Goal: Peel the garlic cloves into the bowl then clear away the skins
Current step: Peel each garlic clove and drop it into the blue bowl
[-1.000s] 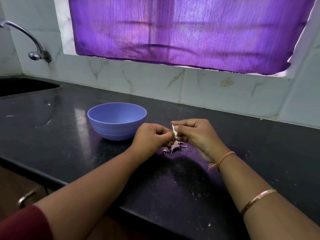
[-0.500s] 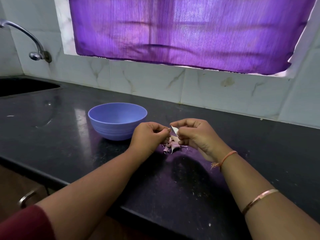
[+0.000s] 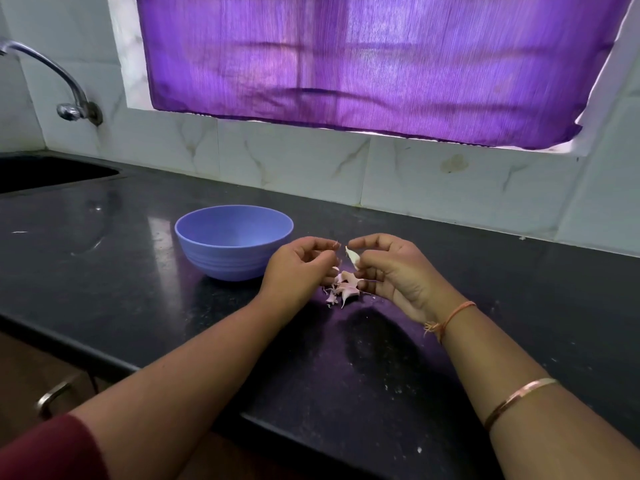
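Observation:
My right hand (image 3: 388, 268) pinches a small white garlic cloves piece (image 3: 353, 256) between thumb and fingers, just above the counter. My left hand (image 3: 299, 268) is a short gap to its left, fingers curled, pinching a thin shred of skin (image 3: 335, 243) at the fingertips. Below and between the hands lies a small heap of pinkish garlic skins (image 3: 341, 289) on the black countertop. The blue bowl (image 3: 207, 233) stands just left of my left hand; I see nothing on the part of its inside that shows.
The black counter (image 3: 138, 271) runs left to a dark sink (image 3: 52, 171) with a chrome tap (image 3: 72, 105) on the tiled wall. A purple curtain (image 3: 363, 64) hangs behind. The counter's front edge is near my forearms, with a drawer handle (image 3: 55, 396) below.
My hands have drawn apart; the left hand has pulled a shred of skin away from the clove that my right hand keeps holding. The skin heap stays where it was.

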Available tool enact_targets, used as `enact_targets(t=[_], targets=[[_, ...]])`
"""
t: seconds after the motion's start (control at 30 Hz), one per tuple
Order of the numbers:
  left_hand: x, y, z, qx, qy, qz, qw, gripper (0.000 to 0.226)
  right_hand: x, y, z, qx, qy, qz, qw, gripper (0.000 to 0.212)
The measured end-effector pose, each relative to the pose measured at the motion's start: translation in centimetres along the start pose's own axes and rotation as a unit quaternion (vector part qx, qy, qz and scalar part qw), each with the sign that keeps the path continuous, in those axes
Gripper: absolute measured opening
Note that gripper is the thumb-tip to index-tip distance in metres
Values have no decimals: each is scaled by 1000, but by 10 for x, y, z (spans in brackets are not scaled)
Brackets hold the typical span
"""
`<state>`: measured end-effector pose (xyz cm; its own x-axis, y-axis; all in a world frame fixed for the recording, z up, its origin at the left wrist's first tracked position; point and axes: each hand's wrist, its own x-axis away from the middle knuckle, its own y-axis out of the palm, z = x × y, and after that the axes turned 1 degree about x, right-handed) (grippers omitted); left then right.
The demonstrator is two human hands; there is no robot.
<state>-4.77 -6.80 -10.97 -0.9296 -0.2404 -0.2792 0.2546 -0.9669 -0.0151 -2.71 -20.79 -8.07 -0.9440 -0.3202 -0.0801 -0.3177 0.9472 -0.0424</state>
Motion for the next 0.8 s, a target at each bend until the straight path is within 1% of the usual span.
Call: enact_targets(t=[0.13, 0.23, 0.4, 0.53, 0.7, 0.8], targets=[[2, 1, 1, 2, 21, -18, 1000, 19, -3, -2, 3, 33, -13, 16, 999, 19], [2, -1, 0, -27, 32, -19, 999, 12, -4, -2, 4, 56, -27, 16, 998, 13], [-1, -1, -3, -49, 34, -23, 998, 11, -6, -3, 5, 47, -42, 29, 998, 17], [-1, 1, -3, -93, 44, -39, 994, 11, -6, -4, 5, 38, -44, 32, 998, 14], [-2, 0, -6, -127, 43, -29, 991, 12, -4, -2, 5, -4, -47, 12, 999, 9], [-4, 0, -7, -149, 55, -21, 987, 12, -4, -2, 7, 18, -60, 7, 998, 13]])
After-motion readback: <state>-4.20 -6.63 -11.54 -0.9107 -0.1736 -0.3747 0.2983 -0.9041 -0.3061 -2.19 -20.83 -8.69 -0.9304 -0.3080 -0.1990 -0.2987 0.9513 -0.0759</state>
